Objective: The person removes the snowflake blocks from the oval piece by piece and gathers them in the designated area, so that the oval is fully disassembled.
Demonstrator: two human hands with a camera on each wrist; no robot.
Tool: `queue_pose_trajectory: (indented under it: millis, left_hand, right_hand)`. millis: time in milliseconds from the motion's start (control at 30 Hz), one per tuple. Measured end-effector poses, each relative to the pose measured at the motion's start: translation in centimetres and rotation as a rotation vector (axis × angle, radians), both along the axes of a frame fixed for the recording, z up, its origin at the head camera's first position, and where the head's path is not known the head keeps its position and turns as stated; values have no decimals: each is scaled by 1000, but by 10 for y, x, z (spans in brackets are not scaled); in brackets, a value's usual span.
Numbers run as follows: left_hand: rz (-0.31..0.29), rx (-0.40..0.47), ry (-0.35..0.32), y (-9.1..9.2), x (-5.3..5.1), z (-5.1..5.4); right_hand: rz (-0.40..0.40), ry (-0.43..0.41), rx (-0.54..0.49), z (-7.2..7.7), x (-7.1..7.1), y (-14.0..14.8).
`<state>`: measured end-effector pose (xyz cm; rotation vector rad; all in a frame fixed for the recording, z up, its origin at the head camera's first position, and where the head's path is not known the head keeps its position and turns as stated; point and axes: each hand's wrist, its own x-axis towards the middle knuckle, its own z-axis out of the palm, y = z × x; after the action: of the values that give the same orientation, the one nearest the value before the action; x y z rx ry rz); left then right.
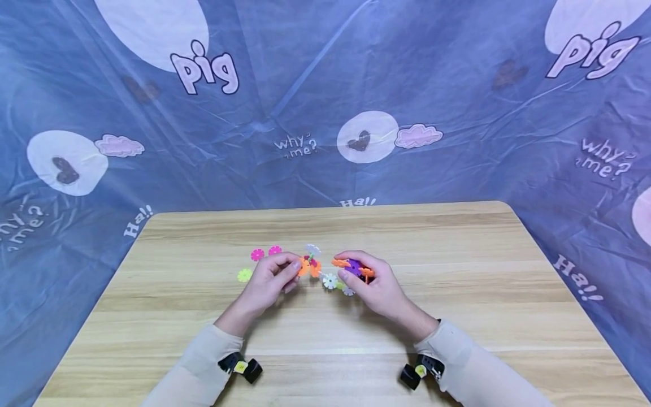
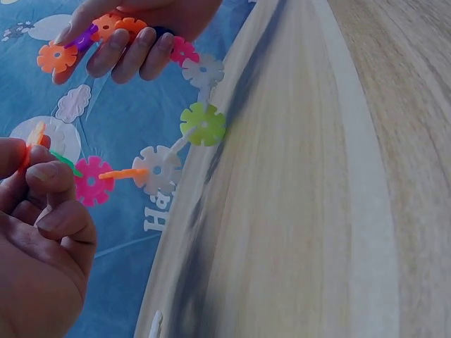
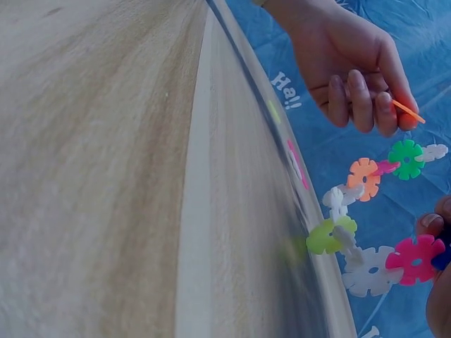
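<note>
- Pinching a flat orange flower-shaped plastic disc (image 1: 303, 267), the left hand (image 1: 272, 278) seemingly leaves its notched rim exposed.
- Curling round a multicoloured chain of interlocked flower-shaped plastic discs (image 1: 330, 281), the right hand (image 1: 378, 288) likely steadies it; its loose length spans between the hands.

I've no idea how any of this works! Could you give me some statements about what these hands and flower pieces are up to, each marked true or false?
1. The left hand pinches an orange flower-shaped piece. True.
2. The right hand is empty. False: it holds a purple piece and orange pieces.
3. A chain of linked pieces extends from the right hand. True.
4. Every piece in the chain is white. False: it also includes pink and yellow-green ones.
5. Two pink pieces lie on the table. True.
6. Both sleeves are black. False: they are light-coloured.
</note>
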<state>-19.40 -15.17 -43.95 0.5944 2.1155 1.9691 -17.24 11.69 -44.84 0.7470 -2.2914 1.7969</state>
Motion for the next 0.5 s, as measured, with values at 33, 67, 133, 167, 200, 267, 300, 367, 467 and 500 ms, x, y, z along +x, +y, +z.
queue_pose_trajectory:
  millis: [33,67,133,167,200,267,300,367,467,500]
  left_hand:
    - [2,-9,-1,0,0,-1]
    - [7,-19,-7,0,1,0]
    - [22,-40,-19,0,2,-1]
    - [29,-49,-27,0,2,-1]
    - [35,-57,-34,0,2,-1]
    - [47,-77,-56,0,3,-1]
    - [52,-88,-65,0,3,-1]
    - [60,-106,-83,0,4,-1]
    - [75,-142,-88,-1,5,-1]
    - [78,-146,-82,-1,5,-1]
  right_hand:
    - [1,0,0,0,0,0]
    - [1,0,0,0,0,1]
    - [-1,2,3,0,1,1]
    - [-3,3,4,0,2,1]
    - [-4,5,5,0,2,1]
    - [-5,9,7,1,2,1]
    - [-5,10,8,1,2,2]
    - [-3,8,10,1,3,2]
    - [4,5,10,2,3,2]
    - [7,7,8,2,3,2]
